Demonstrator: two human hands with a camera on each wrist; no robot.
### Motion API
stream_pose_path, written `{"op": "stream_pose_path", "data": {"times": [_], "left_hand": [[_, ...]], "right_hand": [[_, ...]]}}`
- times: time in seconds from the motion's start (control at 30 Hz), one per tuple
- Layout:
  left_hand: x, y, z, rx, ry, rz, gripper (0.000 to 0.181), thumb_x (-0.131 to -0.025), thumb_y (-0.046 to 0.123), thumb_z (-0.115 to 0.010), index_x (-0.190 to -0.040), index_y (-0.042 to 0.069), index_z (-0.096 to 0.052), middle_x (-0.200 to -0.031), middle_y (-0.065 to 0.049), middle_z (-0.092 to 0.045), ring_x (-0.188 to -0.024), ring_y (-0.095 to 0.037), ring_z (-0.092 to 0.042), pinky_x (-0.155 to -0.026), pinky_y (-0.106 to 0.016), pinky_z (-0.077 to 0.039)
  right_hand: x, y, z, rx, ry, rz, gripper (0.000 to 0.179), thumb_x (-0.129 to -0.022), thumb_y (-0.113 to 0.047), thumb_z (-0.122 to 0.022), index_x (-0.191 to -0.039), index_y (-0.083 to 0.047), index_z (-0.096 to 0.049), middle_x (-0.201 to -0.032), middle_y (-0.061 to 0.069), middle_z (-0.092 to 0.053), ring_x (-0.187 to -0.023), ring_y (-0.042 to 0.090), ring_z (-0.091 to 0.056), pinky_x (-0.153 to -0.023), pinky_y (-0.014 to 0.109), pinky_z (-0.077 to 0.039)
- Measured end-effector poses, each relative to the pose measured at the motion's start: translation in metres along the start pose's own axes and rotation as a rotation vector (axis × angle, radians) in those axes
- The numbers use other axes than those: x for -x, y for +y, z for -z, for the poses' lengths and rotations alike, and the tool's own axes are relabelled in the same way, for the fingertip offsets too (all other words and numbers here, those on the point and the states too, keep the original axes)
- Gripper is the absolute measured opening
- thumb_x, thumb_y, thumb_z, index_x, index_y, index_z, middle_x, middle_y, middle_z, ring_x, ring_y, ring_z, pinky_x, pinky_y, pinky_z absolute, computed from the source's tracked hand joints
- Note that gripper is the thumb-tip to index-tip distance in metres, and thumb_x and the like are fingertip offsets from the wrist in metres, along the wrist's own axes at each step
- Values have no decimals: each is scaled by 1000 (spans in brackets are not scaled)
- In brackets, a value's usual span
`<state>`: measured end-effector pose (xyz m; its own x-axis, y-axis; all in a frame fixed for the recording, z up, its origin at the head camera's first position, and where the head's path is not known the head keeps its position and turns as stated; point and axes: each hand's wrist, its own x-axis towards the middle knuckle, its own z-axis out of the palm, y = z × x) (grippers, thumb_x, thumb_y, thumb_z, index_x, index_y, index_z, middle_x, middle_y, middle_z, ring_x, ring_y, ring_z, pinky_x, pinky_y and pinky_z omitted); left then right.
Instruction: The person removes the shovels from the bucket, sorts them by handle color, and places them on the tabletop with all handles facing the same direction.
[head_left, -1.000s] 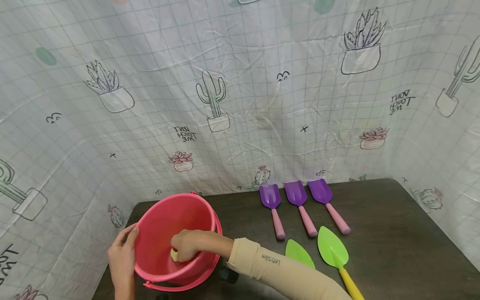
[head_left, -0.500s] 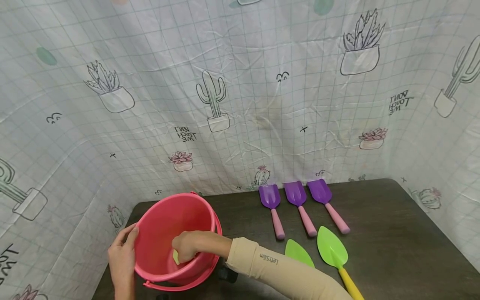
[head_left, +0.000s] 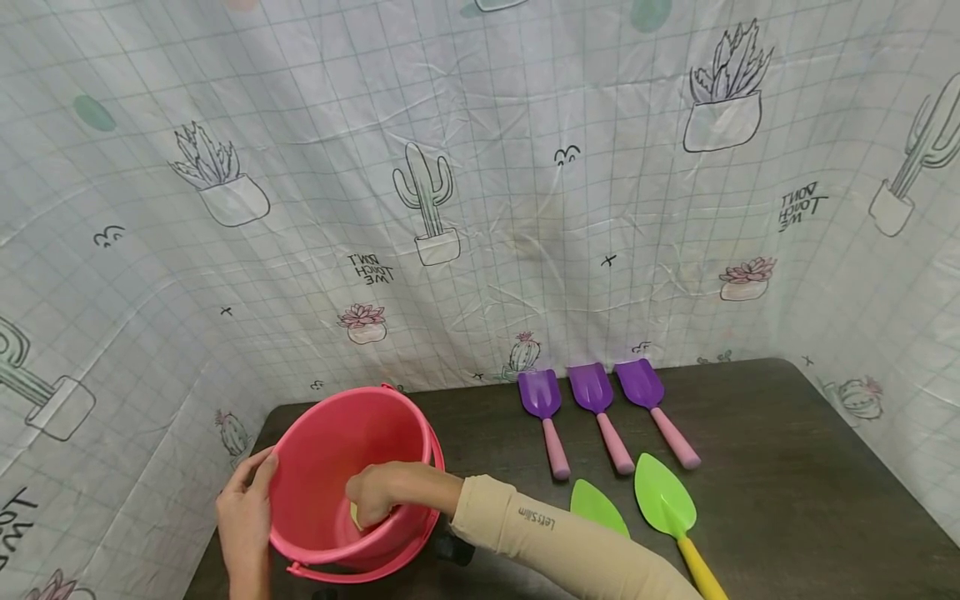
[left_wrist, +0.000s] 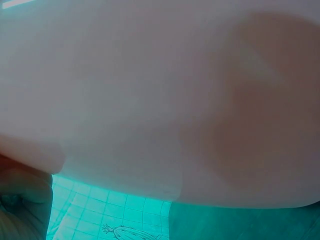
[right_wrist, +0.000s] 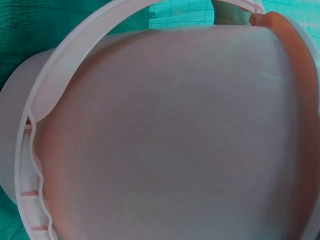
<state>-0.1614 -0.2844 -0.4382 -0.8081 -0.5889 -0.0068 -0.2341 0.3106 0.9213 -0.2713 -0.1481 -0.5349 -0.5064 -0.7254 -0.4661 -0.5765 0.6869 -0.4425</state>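
Note:
A pink bucket with a pink handle tilts on the dark table, its mouth facing me in the head view. My left hand grips its left rim. Reaching inside, my right hand pinches a small yellow-green piece low against the inner wall; most of that piece is hidden behind the fingers, and I cannot tell its kind. The bucket's outer wall fills much of the left wrist view, with part of the left hand at lower left. In the right wrist view the bucket wall and handle hide the hand.
Three purple shovels with pink handles lie in a row at the back of the table. A green trowel with a yellow handle lies nearer, beside another green blade partly under the right sleeve. A patterned curtain encloses the table.
My right hand has shifted slightly right inside the bucket, and the yellow-green piece has moved a little right and down with it. The left hand and bucket stay put.

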Motion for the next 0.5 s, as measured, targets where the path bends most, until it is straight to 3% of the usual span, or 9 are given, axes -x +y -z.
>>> {"op": "stream_pose_path", "data": {"times": [0.13, 0.33, 0.43, 0.5], "left_hand": [[0, 1, 0, -2, -1, -4, 51, -104, 45, -58, -136, 6, -67, -128, -20, -66, -70, 9, -55, -61, -13, -47], [0, 1, -2, 12, 9, -1, 51, -105, 44, -57, -136, 4, -67, -131, -24, -64, -69, 10, -55, -60, -11, -47], [-1, 0, -2, 27, 13, 2, 50, -105, 42, -57, -136, 3, -67, -132, -25, -63, -69, 11, -55, -60, -11, -47], [-1, 0, -3, 36, 12, 9, 50, -105, 42, -57, -136, 3, -66, -133, -25, -63, -69, 11, -55, -60, -10, -47]], "right_hand": [[-5, 5, 0, -6, 9, 31, 24, -84, -17, -73, -66, -17, -57, -60, -4, -53, -48, 12, -47, -46, 24, -39], [-8, 10, 1, -145, -15, 78, 25, -83, -17, -73, -63, -20, -59, -58, -6, -48, -48, 10, -44, -47, 25, -36], [10, 2, 8, -188, -12, 98, 30, -85, -13, -69, -60, -20, -54, -56, -7, -40, -48, 8, -37, -48, 22, -31], [36, -11, 21, -220, -22, 102, 34, -86, -8, -66, -58, -18, -49, -56, -7, -37, -48, 7, -34, -48, 21, -30]]}}
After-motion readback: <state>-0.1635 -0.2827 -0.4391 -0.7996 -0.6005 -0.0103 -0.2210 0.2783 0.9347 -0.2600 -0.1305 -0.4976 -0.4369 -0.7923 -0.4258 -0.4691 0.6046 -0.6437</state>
